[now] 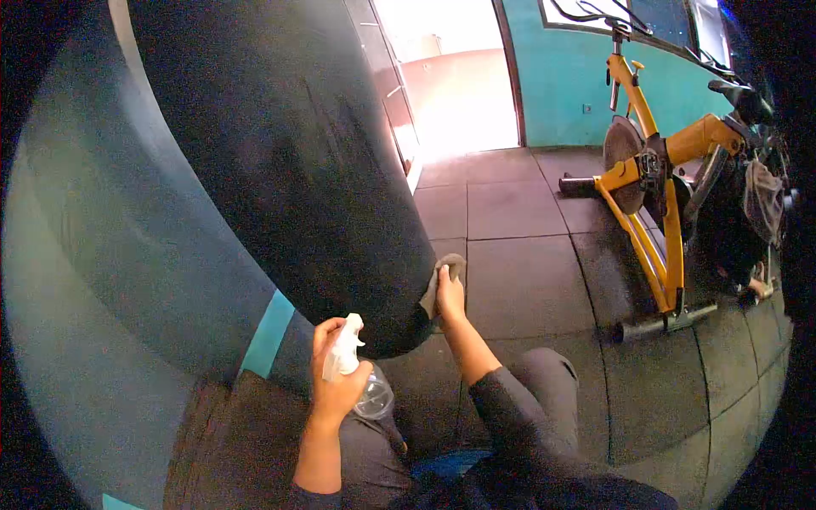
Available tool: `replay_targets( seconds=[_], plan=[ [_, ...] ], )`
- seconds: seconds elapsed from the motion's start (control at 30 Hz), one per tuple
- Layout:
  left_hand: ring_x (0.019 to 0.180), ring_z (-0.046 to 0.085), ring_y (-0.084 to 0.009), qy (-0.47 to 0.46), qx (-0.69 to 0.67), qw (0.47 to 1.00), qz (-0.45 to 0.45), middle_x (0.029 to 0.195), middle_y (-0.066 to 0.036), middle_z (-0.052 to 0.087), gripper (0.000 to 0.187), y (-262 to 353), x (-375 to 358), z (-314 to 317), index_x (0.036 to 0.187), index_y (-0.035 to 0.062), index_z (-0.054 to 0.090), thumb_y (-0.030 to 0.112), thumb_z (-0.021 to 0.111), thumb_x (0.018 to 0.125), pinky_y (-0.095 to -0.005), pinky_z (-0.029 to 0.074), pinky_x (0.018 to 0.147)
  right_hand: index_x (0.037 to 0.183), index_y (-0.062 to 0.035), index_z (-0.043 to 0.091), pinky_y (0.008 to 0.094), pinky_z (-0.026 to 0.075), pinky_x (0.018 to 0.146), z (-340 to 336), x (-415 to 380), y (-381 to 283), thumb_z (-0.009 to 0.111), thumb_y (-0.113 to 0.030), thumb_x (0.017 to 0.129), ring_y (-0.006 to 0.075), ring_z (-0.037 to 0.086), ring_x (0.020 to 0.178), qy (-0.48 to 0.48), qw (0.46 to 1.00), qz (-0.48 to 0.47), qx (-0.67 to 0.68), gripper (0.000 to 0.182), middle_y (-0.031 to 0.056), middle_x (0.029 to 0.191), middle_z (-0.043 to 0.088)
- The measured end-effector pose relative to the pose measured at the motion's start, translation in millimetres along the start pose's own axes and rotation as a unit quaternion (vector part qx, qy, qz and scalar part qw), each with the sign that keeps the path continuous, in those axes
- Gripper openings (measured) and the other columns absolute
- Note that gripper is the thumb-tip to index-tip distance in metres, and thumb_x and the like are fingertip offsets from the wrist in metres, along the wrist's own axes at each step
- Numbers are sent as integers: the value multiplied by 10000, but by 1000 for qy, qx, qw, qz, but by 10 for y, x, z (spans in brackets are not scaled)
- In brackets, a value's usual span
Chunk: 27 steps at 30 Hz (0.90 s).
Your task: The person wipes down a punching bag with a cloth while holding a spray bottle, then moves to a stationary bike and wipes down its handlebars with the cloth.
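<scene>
My left hand (338, 387) is wrapped around the neck of a clear spray bottle (374, 399) with a white trigger head (343, 347). It is held in front of my left knee, close to the lower end of a big black punching bag (289, 161). My right hand (450, 297) grips a grey-brown cloth (431, 297) and presses it against the bag's lower right side. Part of the cloth sticks out above my fingers. The bag hangs tilted across the upper left of the view.
A yellow exercise bike (671, 170) stands on the right on dark floor tiles (527, 280). Beside it, at the right edge, another person's hand (756, 287) shows near the floor. A dark wall with a teal stripe (268, 336) is on my left. A bright doorway (463, 93) lies ahead.
</scene>
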<state>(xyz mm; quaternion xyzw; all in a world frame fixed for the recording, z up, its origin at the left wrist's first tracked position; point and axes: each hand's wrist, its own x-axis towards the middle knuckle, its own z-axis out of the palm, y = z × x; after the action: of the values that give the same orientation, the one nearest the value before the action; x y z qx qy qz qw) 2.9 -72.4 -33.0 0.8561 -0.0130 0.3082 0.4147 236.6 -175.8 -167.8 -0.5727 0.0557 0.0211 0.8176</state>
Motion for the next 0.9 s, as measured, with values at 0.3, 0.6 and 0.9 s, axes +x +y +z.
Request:
replay_targets(
  seconds=[0.3,0.6,0.9],
  plan=[
    [977,552,-255,-35,48,997,56,1108,-121,500,494,175,41,-38,1074,-1,594,-41,608,582,-329,478,842,1377,-56,400,384,208,1124,448,-918,-1137,464,54,792,310,274,1380,-104,868,-477,-95,599,176,1478,311],
    [982,561,-259,-20,44,997,59,1113,-123,494,495,74,14,-40,1081,-7,592,-40,619,588,-324,477,848,1274,-13,516,315,380,985,-38,16,-143,448,17,838,233,536,1134,-20,999,44,-12,442,126,1175,601],
    [996,555,-245,-44,6,997,66,1124,-112,495,502,166,29,-29,1088,-8,592,-26,622,588,-317,471,855,1302,-23,481,340,261,1099,375,-819,-1376,379,134,696,297,366,1322,-100,872,-472,-82,634,165,1374,437]
  ],
)
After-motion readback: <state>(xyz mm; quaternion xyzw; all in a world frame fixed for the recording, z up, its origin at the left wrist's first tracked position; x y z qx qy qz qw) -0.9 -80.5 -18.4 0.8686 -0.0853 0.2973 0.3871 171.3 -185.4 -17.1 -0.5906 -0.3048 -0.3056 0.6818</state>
